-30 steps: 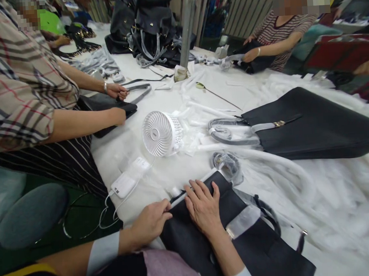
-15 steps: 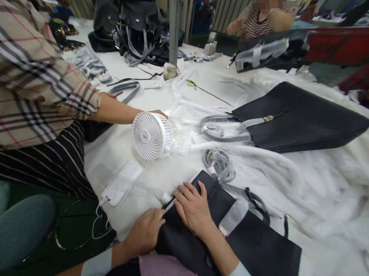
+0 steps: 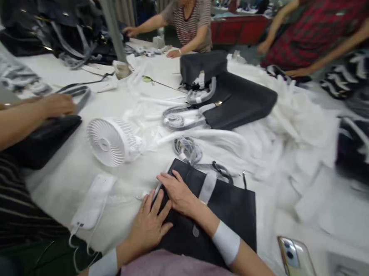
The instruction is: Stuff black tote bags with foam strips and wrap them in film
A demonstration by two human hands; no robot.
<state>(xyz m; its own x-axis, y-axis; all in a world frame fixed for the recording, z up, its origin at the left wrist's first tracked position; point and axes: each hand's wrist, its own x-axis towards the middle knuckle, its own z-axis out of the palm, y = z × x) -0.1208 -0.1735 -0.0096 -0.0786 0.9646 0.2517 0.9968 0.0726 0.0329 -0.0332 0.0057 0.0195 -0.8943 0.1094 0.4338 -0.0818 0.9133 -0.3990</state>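
Note:
A black handbag (image 3: pixel 231 212) lies flat on the white table in front of me, its top flap edge facing left. My left hand (image 3: pixel 149 223) rests on its left edge with the fingers spread. Just above, my right hand (image 3: pixel 179 193) lies on the same edge, fingers stretched out flat, close to the left fingertips. A wrapped tab (image 3: pixel 208 187) with a metal tip shows on the bag beside my right wrist. Coiled straps in clear plastic (image 3: pixel 188 150) lie at the bag's far side.
A white fan (image 3: pixel 108 142) and a white power bank (image 3: pixel 94 199) with a cable stand left. Beyond are more black bags (image 3: pixel 238 101) and a metal post (image 3: pixel 113 28). White wrapping (image 3: pixel 297 135) and a phone (image 3: pixel 296 258) lie right. Co-workers are around the table.
My view has turned right. My left hand has gone from curled at the bag's edge to spread flat. A second black bag now lies across the far one; the left co-worker's hand is off the fan.

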